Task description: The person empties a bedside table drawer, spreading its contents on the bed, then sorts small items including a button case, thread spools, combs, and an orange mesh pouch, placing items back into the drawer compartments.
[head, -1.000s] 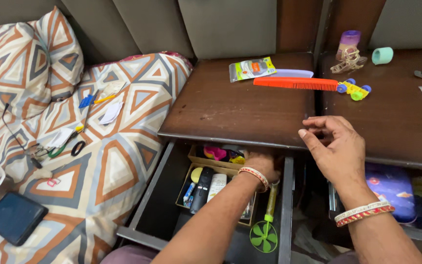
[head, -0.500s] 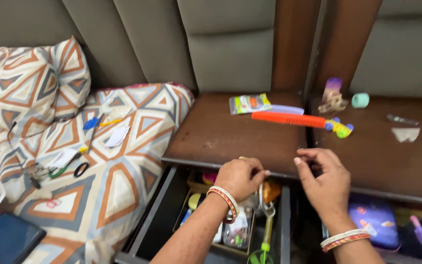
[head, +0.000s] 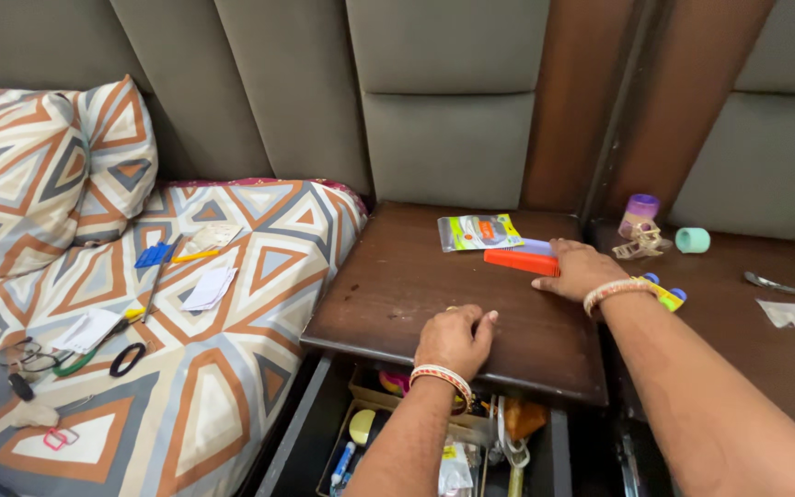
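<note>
Right hand [head: 580,270] is laid open on the orange comb [head: 521,261] at centre-right of the frame, left hand [head: 454,338] flat, empty, on the table [head: 388,285]; comb best pinched by its long edges before lifting.

A bedroom in a home. A bed [head: 186,387] with a patterned sheet fills the lower left of the frame, a matching pillow [head: 43,175] at upper left. A padded headboard [head: 397,101] spans the top. A wooden nightstand [head: 416,285] sits at centre, its open drawer [head: 434,442] below crammed with household odds and ends.
</note>
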Motion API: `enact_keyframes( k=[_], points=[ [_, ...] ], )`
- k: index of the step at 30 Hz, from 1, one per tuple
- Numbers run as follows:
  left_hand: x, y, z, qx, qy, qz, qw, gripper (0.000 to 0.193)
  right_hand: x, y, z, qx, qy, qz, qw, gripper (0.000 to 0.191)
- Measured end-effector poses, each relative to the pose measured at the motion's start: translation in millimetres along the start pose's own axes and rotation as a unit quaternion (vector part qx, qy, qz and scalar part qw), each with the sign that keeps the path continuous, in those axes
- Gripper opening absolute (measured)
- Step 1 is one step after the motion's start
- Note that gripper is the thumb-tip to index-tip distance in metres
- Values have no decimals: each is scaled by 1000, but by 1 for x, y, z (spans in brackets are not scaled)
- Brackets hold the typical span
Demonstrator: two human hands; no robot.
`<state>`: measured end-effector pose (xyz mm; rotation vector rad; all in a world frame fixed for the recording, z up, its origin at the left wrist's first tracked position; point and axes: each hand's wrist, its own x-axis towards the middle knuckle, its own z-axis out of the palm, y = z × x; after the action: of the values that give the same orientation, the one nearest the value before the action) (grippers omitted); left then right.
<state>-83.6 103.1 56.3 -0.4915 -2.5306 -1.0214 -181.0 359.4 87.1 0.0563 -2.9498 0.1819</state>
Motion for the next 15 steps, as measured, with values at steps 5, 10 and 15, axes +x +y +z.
enact_keyframes(
  k=[5,10,15],
  points=[
    [-1,1,-3,2,10,6,1000,34,36,-10,-4,-70,-120,51,989,64],
    [-3,2,-4,1,0,-16,1000,32,30,-33,-18,-18,-201,67,977,52],
    [-4,4,-8,-8,12,-18,1000,33,17,-42,-26,41,-259,126,957,54]
  ],
)
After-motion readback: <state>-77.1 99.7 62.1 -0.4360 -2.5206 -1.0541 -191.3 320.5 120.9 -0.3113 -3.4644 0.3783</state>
